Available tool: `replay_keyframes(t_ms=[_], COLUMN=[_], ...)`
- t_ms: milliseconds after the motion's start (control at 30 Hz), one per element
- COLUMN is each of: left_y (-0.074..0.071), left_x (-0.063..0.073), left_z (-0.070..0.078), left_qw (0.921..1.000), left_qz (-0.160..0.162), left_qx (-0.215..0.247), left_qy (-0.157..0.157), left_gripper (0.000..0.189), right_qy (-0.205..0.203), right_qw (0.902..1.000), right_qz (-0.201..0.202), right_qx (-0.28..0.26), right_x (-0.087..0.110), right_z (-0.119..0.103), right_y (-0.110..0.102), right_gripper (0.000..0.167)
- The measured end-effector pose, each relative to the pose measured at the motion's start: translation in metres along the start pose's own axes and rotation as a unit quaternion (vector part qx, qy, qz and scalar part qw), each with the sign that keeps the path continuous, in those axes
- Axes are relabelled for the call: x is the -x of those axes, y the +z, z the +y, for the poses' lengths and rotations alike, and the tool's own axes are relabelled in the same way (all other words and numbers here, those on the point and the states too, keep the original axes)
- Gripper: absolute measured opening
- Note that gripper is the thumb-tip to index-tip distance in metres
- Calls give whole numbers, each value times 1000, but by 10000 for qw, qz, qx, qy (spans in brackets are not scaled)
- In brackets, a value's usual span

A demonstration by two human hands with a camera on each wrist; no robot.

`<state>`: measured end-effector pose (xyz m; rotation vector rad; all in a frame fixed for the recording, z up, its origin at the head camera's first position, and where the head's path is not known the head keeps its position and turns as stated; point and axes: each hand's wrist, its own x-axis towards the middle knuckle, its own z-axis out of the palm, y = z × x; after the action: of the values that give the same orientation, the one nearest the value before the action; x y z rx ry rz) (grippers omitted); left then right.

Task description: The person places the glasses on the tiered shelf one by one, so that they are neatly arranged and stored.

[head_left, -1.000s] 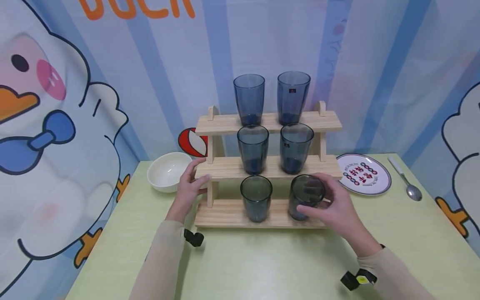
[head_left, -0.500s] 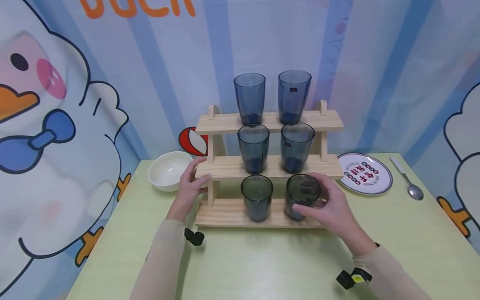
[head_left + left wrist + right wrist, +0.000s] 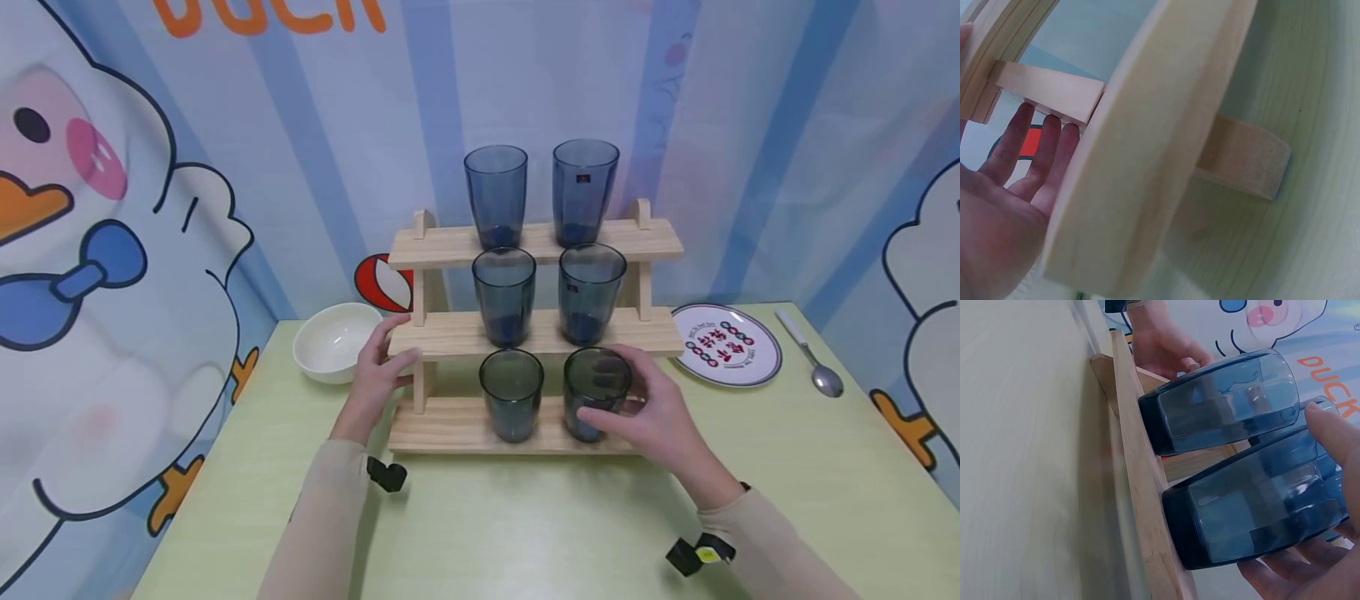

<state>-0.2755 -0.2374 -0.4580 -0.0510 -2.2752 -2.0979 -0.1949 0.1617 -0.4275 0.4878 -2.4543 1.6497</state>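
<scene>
In the head view, a three-tier wooden rack (image 3: 465, 333) carries a pair of tinted drinking glasses on each tier. My right hand (image 3: 651, 412) grips the bottom-right glass (image 3: 585, 425), thumb in front and fingers round the far side. The right wrist view shows this glass (image 3: 1254, 506) standing on the bottom shelf (image 3: 1141, 512), close beside the bottom-left glass (image 3: 1222, 406). My left hand (image 3: 375, 383) holds the rack's left end at the middle shelf. In the left wrist view its fingers (image 3: 1041, 156) reach to the upright (image 3: 1050, 90) beneath that shelf.
A white bowl (image 3: 322, 350) sits behind my left hand. Right of the rack lie a white plate (image 3: 727, 342) with red print and a spoon (image 3: 813, 358). A cartoon duck curtain (image 3: 337, 150) hangs behind the pale green table (image 3: 510, 533).
My right hand has shifted the bottom-right glass a little left along the bottom shelf, towards the other glass. The left hand stays at the rack's left end.
</scene>
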Motion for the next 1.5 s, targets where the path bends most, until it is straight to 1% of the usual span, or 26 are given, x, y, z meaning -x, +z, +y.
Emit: replay_keyframes(t_ms=[267,533,867,1100,1233,1367,1500], left_y=[1,3,3,3,3,2,-2], left_x=[0,-1,-1,-2,-3,-2,1], left_z=[1,0,-1,-1,0,2,7], left_qw=[10000,10000,10000,9999,10000,9999,9993], left_qz=[38,21,3,-26,-27,-158,-350], left_qx=[-54,-11,87,108,66,-57,-151], left_qy=[-16,-29,6,49,19,-41,-56], left_gripper=[56,57,58,58,57,59,66], right_qy=[30,36,52,-8,-7,-11,-212], right_qw=[10000,9998,9998,9996,9994,9992,9987], right_qz=[-93,-173,-179,-237,-279,-408,-451], right_qx=[7,2,-11,-136,-188,-21,147], right_x=[0,0,1,1,1,1,4], right_z=[1,2,7,8,7,6,5], right_y=[-1,-5,-7,-8,-9,-13,-24], right_gripper=[80,81,81,82,82,86,89])
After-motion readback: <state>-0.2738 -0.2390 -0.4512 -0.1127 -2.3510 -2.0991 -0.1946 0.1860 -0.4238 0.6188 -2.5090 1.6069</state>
